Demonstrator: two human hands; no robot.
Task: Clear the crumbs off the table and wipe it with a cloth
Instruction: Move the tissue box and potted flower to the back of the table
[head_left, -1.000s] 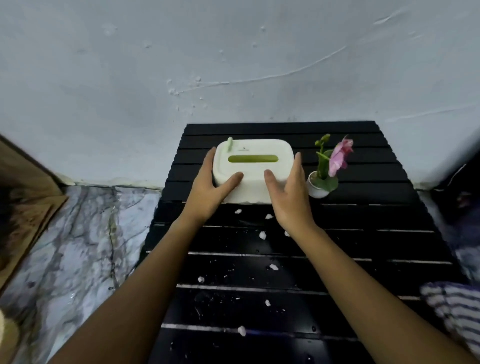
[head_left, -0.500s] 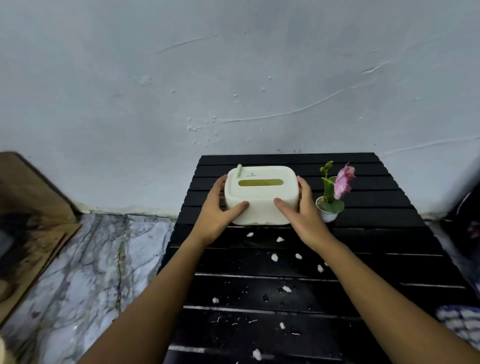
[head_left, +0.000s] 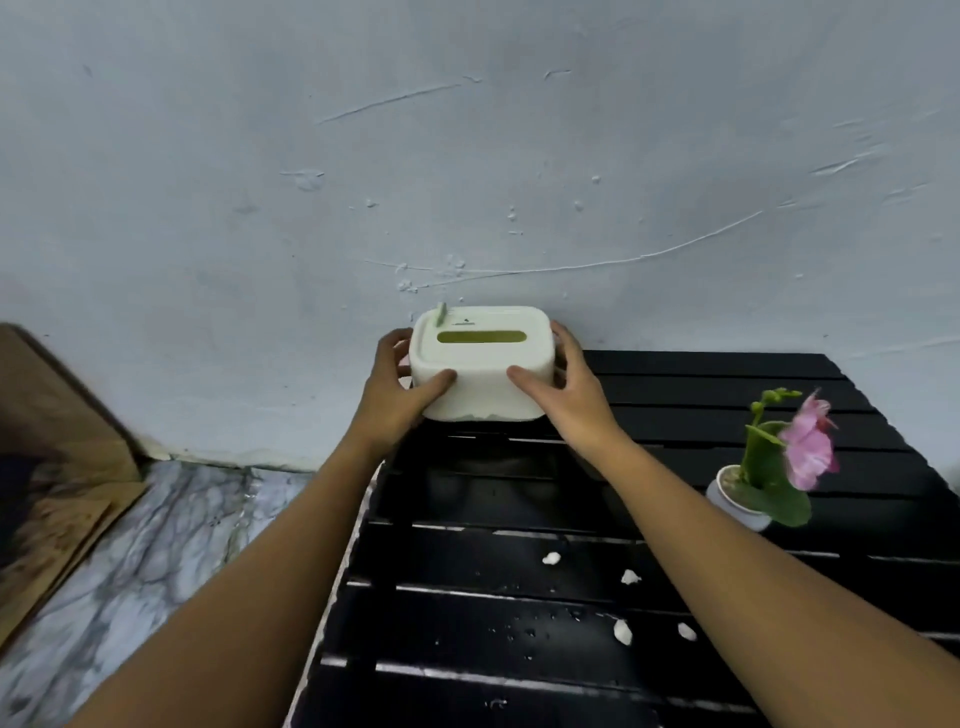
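Observation:
A white tissue box (head_left: 480, 364) with a green slot on top is held between both hands, lifted above the far left corner of the black slatted table (head_left: 675, 395). My left hand (head_left: 395, 400) grips its left side and my right hand (head_left: 569, 395) grips its right side. Several white crumbs (head_left: 622, 631) lie on the slats below my right forearm, among small wet specks. No cloth is in view.
A small white pot with a pink flower (head_left: 769, 467) stands at the table's right side. A pale wall (head_left: 467, 156) rises behind the table. Left of the table are a marble-patterned floor (head_left: 130, 561) and brown boards (head_left: 52, 467).
Both hands have lifted the tissue box off the table's middle and carried it toward the far left corner. The view has shifted left, so the flower pot now sits further right.

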